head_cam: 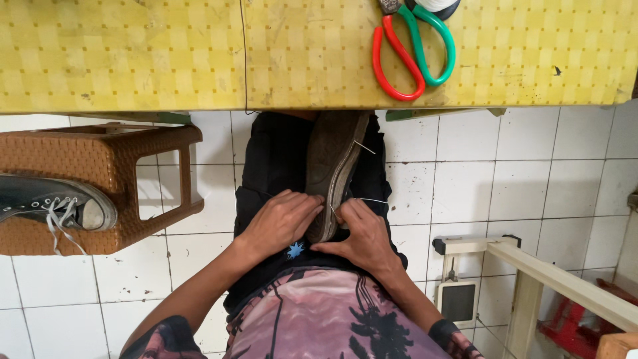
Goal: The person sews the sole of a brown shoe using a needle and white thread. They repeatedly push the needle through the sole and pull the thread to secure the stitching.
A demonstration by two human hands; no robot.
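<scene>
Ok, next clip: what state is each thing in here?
Shoe: sole up on the lap, held at its near end, thread running from its edge.
Left hand: gripping the shoe.
Right hand: pressed to the shoe's edge.
Scissors: shut, flat on the table.
Sneaker: upright on the stool, laces loose.

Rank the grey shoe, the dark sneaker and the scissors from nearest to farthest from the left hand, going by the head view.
From the left hand:
1. Grey shoe: on the lap, touching the fingers.
2. Dark sneaker: off to the left, on the brown stool.
3. Scissors: up on the yellow table, to the right.
</scene>
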